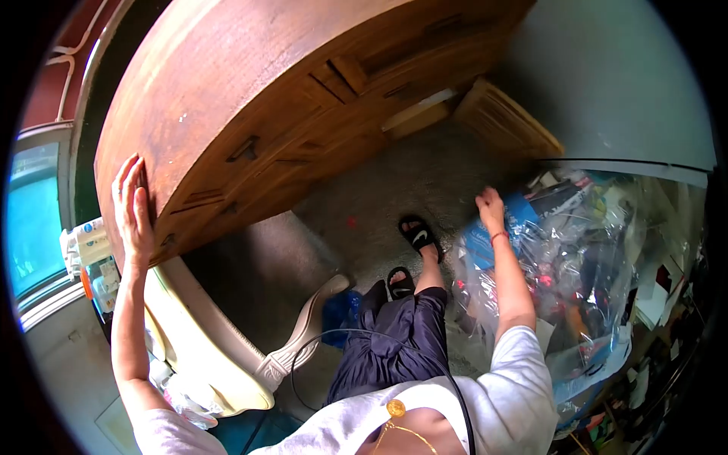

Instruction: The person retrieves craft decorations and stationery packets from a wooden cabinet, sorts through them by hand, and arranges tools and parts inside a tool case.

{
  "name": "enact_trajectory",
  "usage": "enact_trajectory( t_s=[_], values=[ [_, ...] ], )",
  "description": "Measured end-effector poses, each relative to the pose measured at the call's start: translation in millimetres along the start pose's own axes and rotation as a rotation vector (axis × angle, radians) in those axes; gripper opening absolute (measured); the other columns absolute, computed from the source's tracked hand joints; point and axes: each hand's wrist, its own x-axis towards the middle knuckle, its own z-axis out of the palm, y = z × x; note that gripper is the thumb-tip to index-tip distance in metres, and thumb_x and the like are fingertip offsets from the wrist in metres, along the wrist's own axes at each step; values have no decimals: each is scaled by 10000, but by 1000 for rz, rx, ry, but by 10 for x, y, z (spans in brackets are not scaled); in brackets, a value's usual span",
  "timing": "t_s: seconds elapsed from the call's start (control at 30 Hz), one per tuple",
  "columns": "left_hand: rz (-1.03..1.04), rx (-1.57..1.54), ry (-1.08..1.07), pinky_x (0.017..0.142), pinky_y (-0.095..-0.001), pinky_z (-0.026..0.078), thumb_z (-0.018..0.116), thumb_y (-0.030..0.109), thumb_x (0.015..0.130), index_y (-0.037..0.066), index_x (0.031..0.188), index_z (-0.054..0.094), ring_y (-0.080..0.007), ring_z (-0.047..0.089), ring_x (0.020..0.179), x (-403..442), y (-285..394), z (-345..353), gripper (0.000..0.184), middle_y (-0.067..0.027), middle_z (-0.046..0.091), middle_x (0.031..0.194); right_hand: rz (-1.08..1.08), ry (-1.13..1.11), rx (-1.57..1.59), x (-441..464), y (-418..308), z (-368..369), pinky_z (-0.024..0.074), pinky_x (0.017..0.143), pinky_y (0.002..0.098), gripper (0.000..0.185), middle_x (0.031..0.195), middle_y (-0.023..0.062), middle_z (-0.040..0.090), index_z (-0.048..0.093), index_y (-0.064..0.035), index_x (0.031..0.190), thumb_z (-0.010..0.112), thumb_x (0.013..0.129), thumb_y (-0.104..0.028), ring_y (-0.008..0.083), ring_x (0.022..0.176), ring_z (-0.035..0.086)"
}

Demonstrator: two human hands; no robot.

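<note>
My left hand [133, 208] lies against the left end of a large brown wooden dresser [220, 68], its fingers stretched out along the edge. The dresser's drawers have dark handles, and its curved top fills the upper part of the view. My right hand [491, 211] is apart from the dresser, over the left side of a big clear plastic bag [561, 265]. Its fingers are curled closed; whatever may be in them is hidden. Just beside that hand is a blue packet [521, 218] at the bag. Mixed items fill the bag.
A cream piece of furniture with a carved leg [307, 322] stands at lower left. By my feet is a blue plastic bag [341, 311]. A wooden panel [506, 121] leans near the grey wall [614, 83]. A black cable [334, 331] loops across my lap. Clutter lies at right.
</note>
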Motion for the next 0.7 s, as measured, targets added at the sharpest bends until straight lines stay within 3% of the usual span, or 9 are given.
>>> enact_trajectory(
  t_s=[0.13,0.23,0.33,0.37,0.6,0.67,0.7],
  values=[
    [14,19,11,1026,-392,283,334,288,936,22,1210,492,-290,390,1209,-5,49,-30,413,-158,430,1283,97,184,62,546,-614,-440,443,836,334,509,1011,192,618,495,59,1163,646,731,-164,275,941,593],
    [3,22,12,1029,-407,278,323,296,938,34,1215,489,-306,386,1210,-7,48,-39,416,-164,421,1288,143,167,385,1025,-772,-693,384,921,317,546,1165,197,548,469,59,1203,649,727,-139,271,1077,523],
    [-9,31,1,1027,-418,285,329,300,934,49,1212,495,-309,385,1213,-16,3,-25,410,-163,419,1293,72,211,190,1269,-1056,-775,369,941,316,565,1255,195,480,395,60,1272,577,765,-110,273,1158,460],
    [-15,35,7,1027,-418,285,329,300,934,49,1212,495,-309,385,1213,-10,14,-24,410,-163,419,1293,67,212,163,1333,-1147,-786,317,992,316,578,1288,215,447,375,54,1294,557,769,-104,293,1211,417],
    [-17,-24,-17,1024,-397,288,358,258,920,25,1204,501,-296,391,1210,21,21,-35,395,-164,426,1289,32,247,42,1771,-1346,-895,343,964,326,517,1274,223,457,418,59,1257,528,782,-110,310,1183,437],
    [-23,-21,-14,1028,-394,279,362,257,916,24,1206,500,-295,386,1214,15,-5,-9,396,-162,426,1288,56,156,167,1898,-1274,-980,360,936,325,437,1221,233,499,462,48,1212,514,808,-110,295,1112,497],
    [-32,3,-25,1029,-392,273,370,261,911,15,1203,500,-292,380,1218,17,5,-15,403,-163,426,1287,-59,232,178,1932,-1184,-919,385,899,340,412,1183,229,519,470,71,1187,526,812,-91,310,1039,531]
  ],
)
